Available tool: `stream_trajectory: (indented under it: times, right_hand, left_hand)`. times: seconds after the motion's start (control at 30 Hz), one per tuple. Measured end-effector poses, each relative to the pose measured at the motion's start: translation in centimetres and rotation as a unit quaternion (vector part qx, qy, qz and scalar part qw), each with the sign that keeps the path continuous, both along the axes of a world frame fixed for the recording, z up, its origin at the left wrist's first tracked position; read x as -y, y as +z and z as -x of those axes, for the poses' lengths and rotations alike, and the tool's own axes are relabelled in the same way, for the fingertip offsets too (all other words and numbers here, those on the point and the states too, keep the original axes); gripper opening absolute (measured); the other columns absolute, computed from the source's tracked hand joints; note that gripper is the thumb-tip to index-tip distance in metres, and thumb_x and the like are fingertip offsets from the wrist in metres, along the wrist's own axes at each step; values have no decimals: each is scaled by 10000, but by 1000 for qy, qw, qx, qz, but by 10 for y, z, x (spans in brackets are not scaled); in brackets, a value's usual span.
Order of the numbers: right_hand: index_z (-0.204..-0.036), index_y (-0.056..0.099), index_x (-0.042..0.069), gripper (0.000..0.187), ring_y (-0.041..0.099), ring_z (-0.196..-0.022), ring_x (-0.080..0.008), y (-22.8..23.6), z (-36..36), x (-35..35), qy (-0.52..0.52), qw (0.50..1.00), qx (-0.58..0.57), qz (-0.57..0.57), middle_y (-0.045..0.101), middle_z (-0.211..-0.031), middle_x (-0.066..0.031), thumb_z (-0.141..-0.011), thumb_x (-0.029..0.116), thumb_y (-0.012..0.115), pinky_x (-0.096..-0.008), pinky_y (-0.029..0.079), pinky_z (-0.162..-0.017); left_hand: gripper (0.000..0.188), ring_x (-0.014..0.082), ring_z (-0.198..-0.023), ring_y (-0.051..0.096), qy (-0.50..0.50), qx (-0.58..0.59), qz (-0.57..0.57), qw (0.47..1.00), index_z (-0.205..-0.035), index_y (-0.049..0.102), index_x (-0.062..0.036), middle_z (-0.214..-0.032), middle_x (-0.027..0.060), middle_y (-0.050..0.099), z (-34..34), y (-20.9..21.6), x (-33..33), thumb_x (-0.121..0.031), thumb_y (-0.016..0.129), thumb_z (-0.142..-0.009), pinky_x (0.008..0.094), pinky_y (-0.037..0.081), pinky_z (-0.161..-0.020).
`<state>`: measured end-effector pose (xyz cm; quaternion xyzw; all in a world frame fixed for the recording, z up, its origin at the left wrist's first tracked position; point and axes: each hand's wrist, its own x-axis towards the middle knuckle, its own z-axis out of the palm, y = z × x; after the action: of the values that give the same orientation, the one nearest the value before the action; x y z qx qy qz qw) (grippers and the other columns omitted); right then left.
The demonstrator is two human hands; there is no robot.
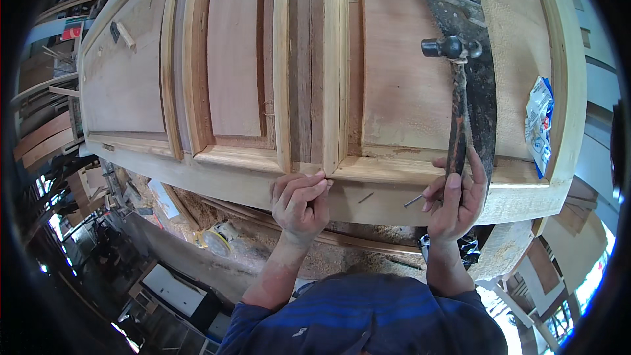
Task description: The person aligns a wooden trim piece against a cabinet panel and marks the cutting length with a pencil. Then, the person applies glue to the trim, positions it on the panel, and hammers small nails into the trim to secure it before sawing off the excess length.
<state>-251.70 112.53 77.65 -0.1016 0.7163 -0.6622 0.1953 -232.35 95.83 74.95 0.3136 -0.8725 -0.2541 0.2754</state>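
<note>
My left hand is closed in a pinch at the near end of a wooden moulding strip, where it meets the front rail of a panelled wooden door. Whatever its fingertips hold is too small to make out. In my right hand is the handle of a ball-peen hammer, its head pointing away from me. A short thin metal pin sticks out beside that hand's fingers. Beneath the hammer lies a dark handsaw. A loose nail rests on the rail between my hands.
A blue and white plastic packet lies on the door's right side. Small wood offcuts sit on the far left panel. Below the front edge are sawdust, long strips and a yellowish round tool. Stacked boards stand at left.
</note>
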Motion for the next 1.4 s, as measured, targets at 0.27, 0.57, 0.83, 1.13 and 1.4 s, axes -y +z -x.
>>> stream_trajectory:
  times: [0.27,0.57,0.83,1.13,1.4]
  right_hand:
    - [-1571,460,-25,444,585,-605,-50,9,9,-5,-9,999,26,20,738,-1111,-170,-1154,113,528,-199,442,-447]
    - [-1499,597,51,355,695,-800,-145,34,75,-62,-67,974,-171,-134,770,-1129,-135,-1155,135,562,-307,566,-715]
    - [-1313,720,121,266,642,-1243,-348,21,108,-99,-20,715,-541,-444,692,-1252,-107,-1048,132,696,-533,460,-1103]
    - [-1212,754,-66,534,690,-1239,-474,2,124,8,64,864,-166,-471,737,-1264,-324,-1071,431,621,-536,514,-1083]
    - [-1033,738,-107,593,707,-920,-383,23,31,-17,-58,958,-179,-215,738,-968,-286,-1103,469,617,-486,525,-850]
  left_hand:
    - [220,268,-925,746,-11,-36,35,999,-931,736,-116,-1012,60,821,2,-6,1,-30,916,-838,403,581,-873]
    - [180,287,-923,758,-5,-89,15,996,-907,729,-110,-989,76,827,-1,-2,3,-61,895,-857,436,565,-892]
    - [159,306,-830,715,54,-156,-97,982,-1026,628,-52,-997,122,770,-5,-20,-2,-38,778,-976,402,556,-749]
    - [135,381,-868,692,49,-150,29,987,-1036,593,-58,-967,146,695,1,-29,0,-42,724,-1009,487,551,-752]
    - [130,375,-880,700,59,-161,52,984,-1047,611,-54,-979,175,705,-15,-30,3,-46,733,-1002,493,543,-750]
